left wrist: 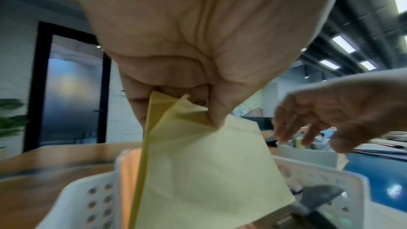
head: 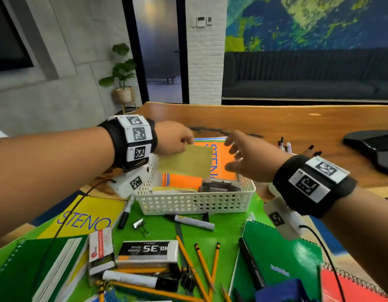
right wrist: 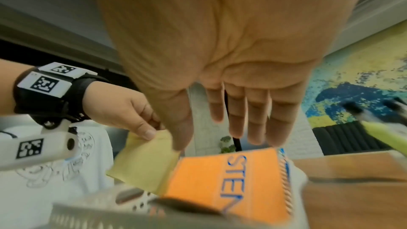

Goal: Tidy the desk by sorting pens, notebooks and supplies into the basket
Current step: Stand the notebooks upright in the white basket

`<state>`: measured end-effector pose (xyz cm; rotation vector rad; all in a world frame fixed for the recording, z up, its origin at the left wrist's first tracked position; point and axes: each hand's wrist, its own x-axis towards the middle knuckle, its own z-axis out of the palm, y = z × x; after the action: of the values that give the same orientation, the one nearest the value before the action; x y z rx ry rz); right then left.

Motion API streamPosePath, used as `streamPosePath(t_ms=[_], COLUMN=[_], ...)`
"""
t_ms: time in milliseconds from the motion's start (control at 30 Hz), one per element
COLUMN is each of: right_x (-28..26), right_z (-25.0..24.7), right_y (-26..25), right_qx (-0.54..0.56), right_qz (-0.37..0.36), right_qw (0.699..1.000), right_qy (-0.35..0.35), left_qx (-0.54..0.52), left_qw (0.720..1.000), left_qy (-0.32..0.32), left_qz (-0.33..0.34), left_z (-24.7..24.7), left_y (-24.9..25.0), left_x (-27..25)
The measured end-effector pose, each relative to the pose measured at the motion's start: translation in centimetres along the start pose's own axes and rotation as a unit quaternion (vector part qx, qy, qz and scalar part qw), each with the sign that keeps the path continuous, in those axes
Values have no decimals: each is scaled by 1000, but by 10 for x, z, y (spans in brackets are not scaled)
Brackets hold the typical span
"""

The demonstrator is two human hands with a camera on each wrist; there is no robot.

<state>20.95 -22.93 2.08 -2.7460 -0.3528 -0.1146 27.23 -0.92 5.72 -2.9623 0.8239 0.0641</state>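
One pale yellow paper sheet hangs from the left hand, pinched at its upper corner between thumb and curled fingers; left wrist view shows the corner folded over in that grip. Sheet sits above the white perforated plastic basket, lower edge over its interior, not resting on anything I can make out.

Right hand just beside the sheet's right edge, fingers straight and spread, holding nothing. Whether the thumb touches the paper: cannot tell, blurred.

Inside the basket: orange spiral-bound steno notebook leaning against the far wall, a dark grey stapler at the near right, some pale paper lying flat at the near left.

Basket stands on a bright green sheet spread over the wooden table. Near side of basket, loose: white marker with black cap, black marker, silver binder clip, black-and-white "NO.35" staples box, several yellow pencils. Yellow steno notebook at left, dark green spiral notebook at right, red spiral notebook at lower right corner. Few pens on the table beyond the right hand.

Both wrists wear black bands carrying white tag blocks.
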Motion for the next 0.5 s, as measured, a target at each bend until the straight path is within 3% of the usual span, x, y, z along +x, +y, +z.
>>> streamPosePath(t_ms=[167, 300, 500], right_x=[-11, -13, -16], right_z=[27, 41, 48], right_y=[22, 29, 35], right_qx=[-115, -116, -98], right_qz=[47, 27, 32], right_qw=[970, 957, 954], right_qy=[-211, -266, -281], left_qx=[21, 13, 43], left_qw=[988, 978, 967], left_qy=[-141, -199, -249], left_qz=[-65, -64, -39], left_z=[44, 75, 101], left_y=[-33, -28, -16], left_x=[0, -2, 2])
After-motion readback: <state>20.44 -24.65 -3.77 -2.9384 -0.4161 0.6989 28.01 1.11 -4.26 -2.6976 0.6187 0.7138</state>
